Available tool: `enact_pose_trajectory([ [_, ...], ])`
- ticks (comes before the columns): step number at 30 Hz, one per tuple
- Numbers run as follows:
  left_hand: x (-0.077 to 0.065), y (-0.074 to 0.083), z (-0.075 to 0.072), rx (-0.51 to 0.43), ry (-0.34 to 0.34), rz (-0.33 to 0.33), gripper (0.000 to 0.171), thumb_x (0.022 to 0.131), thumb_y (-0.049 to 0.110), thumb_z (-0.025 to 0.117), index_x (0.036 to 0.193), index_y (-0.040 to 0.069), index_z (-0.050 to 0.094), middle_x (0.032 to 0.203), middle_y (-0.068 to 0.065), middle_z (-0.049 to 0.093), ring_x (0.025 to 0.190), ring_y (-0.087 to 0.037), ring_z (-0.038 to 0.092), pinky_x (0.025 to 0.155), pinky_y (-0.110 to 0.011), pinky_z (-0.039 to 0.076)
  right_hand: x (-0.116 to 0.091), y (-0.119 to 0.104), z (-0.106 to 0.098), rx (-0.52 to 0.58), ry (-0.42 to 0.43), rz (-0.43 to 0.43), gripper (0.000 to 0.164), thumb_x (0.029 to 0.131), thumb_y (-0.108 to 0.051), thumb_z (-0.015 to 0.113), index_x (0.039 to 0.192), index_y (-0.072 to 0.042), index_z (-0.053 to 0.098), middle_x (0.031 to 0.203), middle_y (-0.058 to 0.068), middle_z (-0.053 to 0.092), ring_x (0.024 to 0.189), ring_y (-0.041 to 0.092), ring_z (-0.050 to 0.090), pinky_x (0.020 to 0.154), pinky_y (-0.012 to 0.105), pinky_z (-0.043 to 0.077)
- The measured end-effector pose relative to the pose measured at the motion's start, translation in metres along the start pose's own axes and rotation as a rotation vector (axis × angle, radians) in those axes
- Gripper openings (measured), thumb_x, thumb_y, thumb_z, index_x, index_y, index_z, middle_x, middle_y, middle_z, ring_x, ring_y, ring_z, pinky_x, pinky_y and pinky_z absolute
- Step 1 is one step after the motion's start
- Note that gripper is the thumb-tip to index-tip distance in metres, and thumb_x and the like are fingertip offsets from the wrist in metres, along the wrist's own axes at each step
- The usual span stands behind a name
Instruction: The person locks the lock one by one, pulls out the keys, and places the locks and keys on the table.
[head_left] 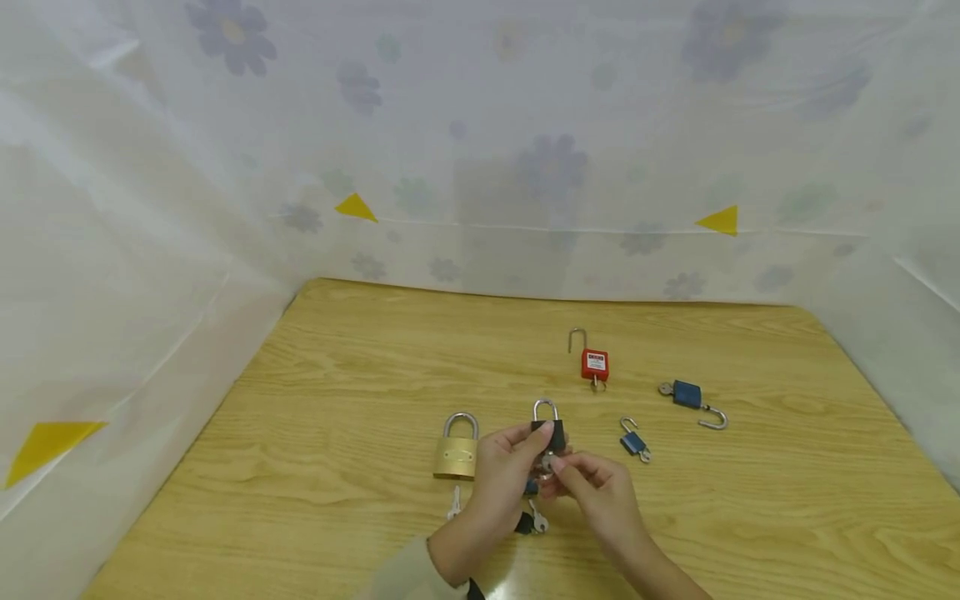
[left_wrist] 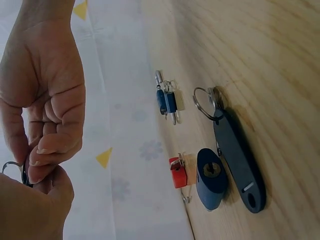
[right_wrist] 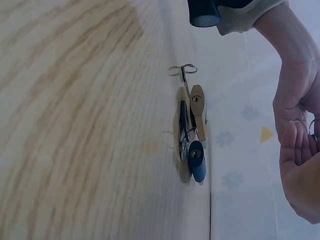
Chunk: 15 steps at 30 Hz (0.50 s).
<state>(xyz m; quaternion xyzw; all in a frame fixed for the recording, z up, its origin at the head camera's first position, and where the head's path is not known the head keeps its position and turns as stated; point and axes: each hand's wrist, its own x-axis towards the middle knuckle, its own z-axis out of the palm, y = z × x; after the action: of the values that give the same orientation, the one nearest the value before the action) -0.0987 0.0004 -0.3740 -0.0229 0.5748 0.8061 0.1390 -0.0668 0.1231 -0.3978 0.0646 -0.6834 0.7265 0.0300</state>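
My left hand [head_left: 501, 471] holds a black padlock [head_left: 553, 433] above the table, its thumb across the front and the silver shackle pointing away from me. Both shackle legs run down to the body. At the padlock's near end, my right hand [head_left: 603, 492] pinches a silver key [head_left: 548, 462] between thumb and fingers. The key's tip is hidden, and I cannot tell whether it sits in the keyhole. In the left wrist view, a ring shows between the two hands. Partly covered by the hands, a blue padlock [left_wrist: 211, 177] lies beneath them on the table.
A brass padlock [head_left: 453, 458] and a loose key [head_left: 454, 500] lie left of the hands. Nearer me is a black key tag [left_wrist: 240, 160] with keys. Beyond lies a red padlock [head_left: 595, 364], shackle raised. Two blue padlocks, one small [head_left: 632, 442], one larger [head_left: 687, 394], lie rightward, with keys.
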Motion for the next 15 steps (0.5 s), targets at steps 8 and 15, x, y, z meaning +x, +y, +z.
enact_pose_trajectory([
  [8,0.0014,-0.0019,0.0036,-0.047,0.006,-0.015,0.031,0.091,0.017,0.059,0.105,-0.01,0.061,0.087,-0.014,0.072,0.073,-0.011,0.07,0.069,-0.023,0.057,-0.0034,0.0043,-0.0018,0.069,-0.023,-0.024,0.019,0.093,-0.001,0.049,0.083,0.001,0.066,0.075,-0.009,0.07,0.066,0.006,0.066,0.067,0.023,0.057],
  [15,0.0025,-0.0024,0.0054,-0.036,0.019,-0.029,0.03,0.092,0.017,0.058,0.106,-0.009,0.06,0.09,-0.017,0.071,0.076,-0.014,0.071,0.071,-0.026,0.058,-0.0039,0.0062,-0.0043,0.086,-0.037,-0.014,0.02,0.094,-0.001,0.048,0.084,-0.001,0.066,0.076,-0.008,0.07,0.068,0.007,0.067,0.068,0.024,0.057],
])
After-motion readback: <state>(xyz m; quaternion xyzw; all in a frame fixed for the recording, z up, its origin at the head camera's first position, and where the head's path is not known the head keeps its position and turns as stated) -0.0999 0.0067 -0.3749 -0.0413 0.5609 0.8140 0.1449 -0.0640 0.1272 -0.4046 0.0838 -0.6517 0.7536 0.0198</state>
